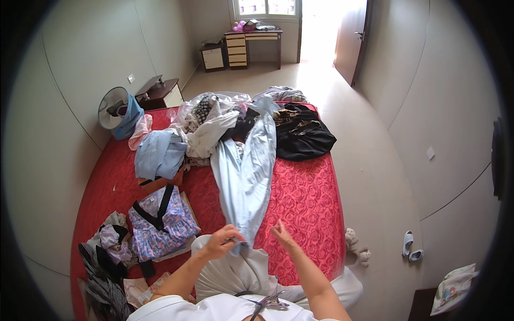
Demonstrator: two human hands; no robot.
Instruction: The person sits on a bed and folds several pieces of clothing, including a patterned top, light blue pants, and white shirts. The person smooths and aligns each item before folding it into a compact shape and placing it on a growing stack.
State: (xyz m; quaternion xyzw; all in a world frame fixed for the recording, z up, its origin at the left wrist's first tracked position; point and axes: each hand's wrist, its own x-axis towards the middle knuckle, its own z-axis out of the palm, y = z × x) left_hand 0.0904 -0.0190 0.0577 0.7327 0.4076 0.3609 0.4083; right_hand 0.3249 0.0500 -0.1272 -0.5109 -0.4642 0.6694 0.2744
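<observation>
A pair of light blue trousers (247, 180) lies stretched lengthwise over the red rose-patterned mattress (303, 192), its far end resting on the heaped clothes. My left hand (225, 241) pinches the near end of the trousers, just above my lap. To the right of that cloth, my right hand (282, 232) hovers over the mattress, holding nothing, with its fingers partly spread. Left of my left hand lies a folded patterned garment (162, 236) with a black V-neck trim. Beyond it, folded blue clothing (160, 152) sits on an orange-brown item (160, 183).
White clothing (211, 132) and a black garment (303, 136) are piled at the far side. Mixed clothes (108, 257) lie at the near left. A blue mesh basket (122, 112) stands by the left wall. Plush toys (357, 248) and slippers (411, 248) are on the right floor.
</observation>
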